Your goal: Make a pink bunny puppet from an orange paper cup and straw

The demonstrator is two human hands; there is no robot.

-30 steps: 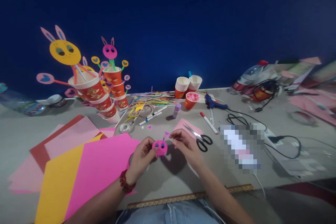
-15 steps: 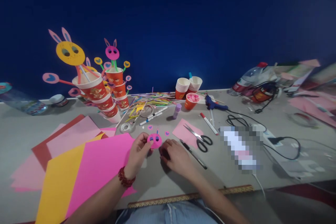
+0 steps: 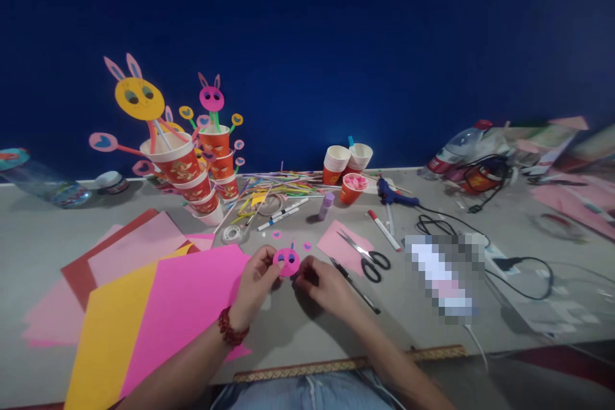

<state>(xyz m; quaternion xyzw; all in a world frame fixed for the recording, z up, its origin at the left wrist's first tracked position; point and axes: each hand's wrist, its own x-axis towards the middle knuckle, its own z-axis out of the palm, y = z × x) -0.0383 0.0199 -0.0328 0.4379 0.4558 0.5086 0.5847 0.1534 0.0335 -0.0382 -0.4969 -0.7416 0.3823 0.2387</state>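
Observation:
A round pink paper face [image 3: 287, 262] with two dark blue eyes is pinched between the thumb and fingers of my left hand [image 3: 258, 277], just above the table. My right hand [image 3: 323, 283] is close by its right edge, fingers curled together; what they grip, if anything, is hidden. Behind the face lie two small pink paper pieces with blue centres, one at the left [image 3: 277, 235] and one at the right [image 3: 307, 246]. To the right of my right hand are a black pen [image 3: 355, 286] and black-handled scissors [image 3: 372, 264] resting on pink paper [image 3: 332, 245].
Coloured paper sheets [image 3: 192, 307] spread at the left. Decorated paper-cup figures [image 3: 180, 163] stand behind them. Farther back are loose coloured sticks [image 3: 288, 184], a glue stick [image 3: 326, 206], stacked cups [image 3: 336, 163] and a blue glue gun [image 3: 396, 194]. Cables [image 3: 439, 224] run along the right.
The view has shifted slightly, so most things appear a little to the right. My left hand still holds the pink face, and the right hand's fingers have shifted slightly beside its edge.

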